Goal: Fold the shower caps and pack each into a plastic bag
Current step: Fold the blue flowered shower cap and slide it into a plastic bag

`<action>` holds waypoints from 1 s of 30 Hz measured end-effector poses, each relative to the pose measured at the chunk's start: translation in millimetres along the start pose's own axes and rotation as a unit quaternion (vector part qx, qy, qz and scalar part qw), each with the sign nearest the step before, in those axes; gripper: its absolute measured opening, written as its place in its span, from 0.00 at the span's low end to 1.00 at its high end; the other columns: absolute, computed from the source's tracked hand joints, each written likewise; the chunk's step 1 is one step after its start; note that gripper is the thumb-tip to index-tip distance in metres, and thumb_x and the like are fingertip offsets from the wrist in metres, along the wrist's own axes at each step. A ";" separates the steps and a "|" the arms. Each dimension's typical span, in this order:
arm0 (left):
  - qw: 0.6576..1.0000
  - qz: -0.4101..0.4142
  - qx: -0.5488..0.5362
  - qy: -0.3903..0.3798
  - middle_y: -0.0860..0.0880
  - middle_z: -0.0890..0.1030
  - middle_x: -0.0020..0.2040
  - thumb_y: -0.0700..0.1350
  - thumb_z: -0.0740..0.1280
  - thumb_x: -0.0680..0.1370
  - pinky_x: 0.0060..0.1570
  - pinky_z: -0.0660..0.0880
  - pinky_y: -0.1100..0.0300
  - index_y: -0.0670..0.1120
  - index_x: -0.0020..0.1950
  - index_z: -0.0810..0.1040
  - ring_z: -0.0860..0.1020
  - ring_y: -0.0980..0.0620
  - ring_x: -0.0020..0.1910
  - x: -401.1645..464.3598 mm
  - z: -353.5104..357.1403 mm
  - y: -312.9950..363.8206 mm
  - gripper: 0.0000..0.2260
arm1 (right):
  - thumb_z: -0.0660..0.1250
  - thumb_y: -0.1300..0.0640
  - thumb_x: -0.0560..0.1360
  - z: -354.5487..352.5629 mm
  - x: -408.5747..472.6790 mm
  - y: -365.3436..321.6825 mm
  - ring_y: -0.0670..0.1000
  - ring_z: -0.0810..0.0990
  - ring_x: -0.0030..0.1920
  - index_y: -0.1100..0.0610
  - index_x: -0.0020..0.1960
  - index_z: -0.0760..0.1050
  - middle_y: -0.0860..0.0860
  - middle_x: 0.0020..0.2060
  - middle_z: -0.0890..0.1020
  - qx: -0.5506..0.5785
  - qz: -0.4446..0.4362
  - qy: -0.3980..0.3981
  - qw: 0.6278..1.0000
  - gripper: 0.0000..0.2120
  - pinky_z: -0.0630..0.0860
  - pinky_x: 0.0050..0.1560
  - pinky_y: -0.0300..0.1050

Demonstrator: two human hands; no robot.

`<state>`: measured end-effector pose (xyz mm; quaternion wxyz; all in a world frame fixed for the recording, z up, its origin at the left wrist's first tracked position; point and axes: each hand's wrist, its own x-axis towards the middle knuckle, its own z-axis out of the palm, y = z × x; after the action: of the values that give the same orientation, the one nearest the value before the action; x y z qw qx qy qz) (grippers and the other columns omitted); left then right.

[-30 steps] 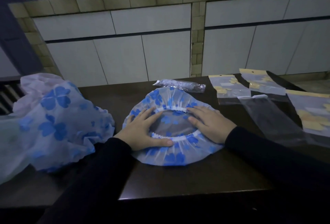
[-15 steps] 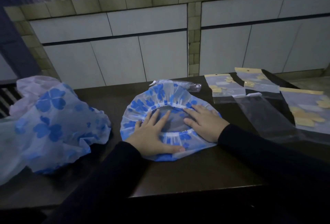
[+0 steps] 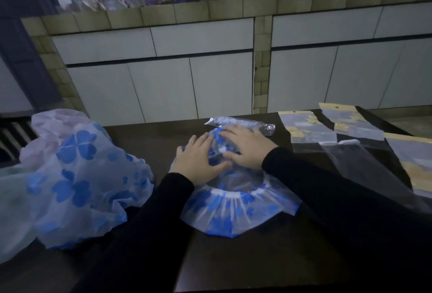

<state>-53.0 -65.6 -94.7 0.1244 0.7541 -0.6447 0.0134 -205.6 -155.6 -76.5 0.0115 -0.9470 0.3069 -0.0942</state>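
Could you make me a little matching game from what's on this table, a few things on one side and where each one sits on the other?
Things:
1. shower cap
2. heap of caps
3. packed cap
4. clear empty bag

Places:
A. far edge, just beyond the hands
B. right side, among yellow-topped bags
C. left side, crumpled
D. centre, under both hands

Pairs: 1-D, 2-C, 3-A, 4-B

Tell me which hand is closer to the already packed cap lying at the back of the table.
Right. The right hand lies just in front of the packed cap, fingertips almost reaching it; the left hand sits further left and nearer the person.
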 end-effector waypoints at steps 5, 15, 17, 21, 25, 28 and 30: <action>0.995 -0.044 0.011 -0.092 0.56 0.48 0.79 0.75 0.54 0.70 0.72 0.51 0.42 0.52 0.79 0.45 0.49 0.52 0.78 2.8 15.3 -6.0 0.46 | 0.53 0.36 0.78 25.6 11.4 11.7 0.48 0.50 0.77 0.47 0.78 0.47 0.44 0.78 0.50 0.006 0.048 -0.116 0.992 0.34 0.49 0.73 0.61; 0.988 -0.101 0.014 -0.118 0.51 0.46 0.80 0.79 0.52 0.66 0.74 0.50 0.46 0.47 0.79 0.47 0.47 0.51 0.78 6.8 16.6 -7.8 0.53 | 0.51 0.32 0.76 35.4 6.6 17.7 0.47 0.47 0.77 0.46 0.78 0.49 0.45 0.78 0.50 0.045 0.089 -0.109 0.989 0.35 0.46 0.74 0.57; 0.990 -0.096 0.006 -0.102 0.51 0.48 0.80 0.78 0.53 0.67 0.73 0.50 0.44 0.46 0.79 0.49 0.49 0.51 0.78 6.7 16.6 -8.3 0.51 | 0.51 0.34 0.77 32.2 4.8 17.2 0.47 0.51 0.77 0.46 0.77 0.53 0.45 0.77 0.54 0.075 0.080 -0.081 0.991 0.32 0.49 0.74 0.55; 0.996 -0.076 -0.018 -0.034 0.52 0.56 0.78 0.74 0.56 0.71 0.71 0.52 0.40 0.50 0.77 0.59 0.54 0.51 0.76 1.1 9.5 -8.4 0.41 | 0.57 0.41 0.79 18.4 -12.6 11.7 0.46 0.66 0.69 0.48 0.70 0.70 0.45 0.69 0.71 0.119 0.018 0.061 0.991 0.22 0.62 0.69 0.50; 0.980 0.021 -0.138 0.140 0.56 0.79 0.55 0.60 0.66 0.75 0.59 0.65 0.52 0.55 0.53 0.81 0.74 0.56 0.56 -13.4 -0.1 -3.1 0.13 | 0.61 0.44 0.77 -5.5 -47.4 13.3 0.42 0.74 0.49 0.47 0.50 0.78 0.41 0.47 0.77 0.171 -0.037 0.088 0.981 0.10 0.72 0.53 0.42; 0.969 0.074 -0.231 0.048 0.54 0.79 0.34 0.52 0.68 0.76 0.42 0.72 0.57 0.50 0.36 0.79 0.74 0.58 0.34 -30.9 -5.4 1.8 0.11 | 0.67 0.45 0.74 -15.5 -74.6 18.9 0.42 0.75 0.39 0.49 0.41 0.77 0.45 0.37 0.78 0.249 -0.046 0.046 0.966 0.09 0.73 0.41 0.36; 0.968 0.075 -0.237 -0.036 0.51 0.80 0.34 0.52 0.69 0.77 0.41 0.74 0.54 0.48 0.36 0.80 0.76 0.54 0.34 -38.0 -3.2 2.3 0.12 | 0.69 0.41 0.70 -16.4 -89.2 21.3 0.41 0.76 0.37 0.51 0.40 0.79 0.48 0.36 0.80 0.279 -0.025 -0.001 0.960 0.13 0.72 0.38 0.34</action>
<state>-61.2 -28.4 -98.0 0.2750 0.6529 -0.6879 -0.1574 -291.8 -120.2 -77.4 0.2736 -0.9135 0.2448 -0.1755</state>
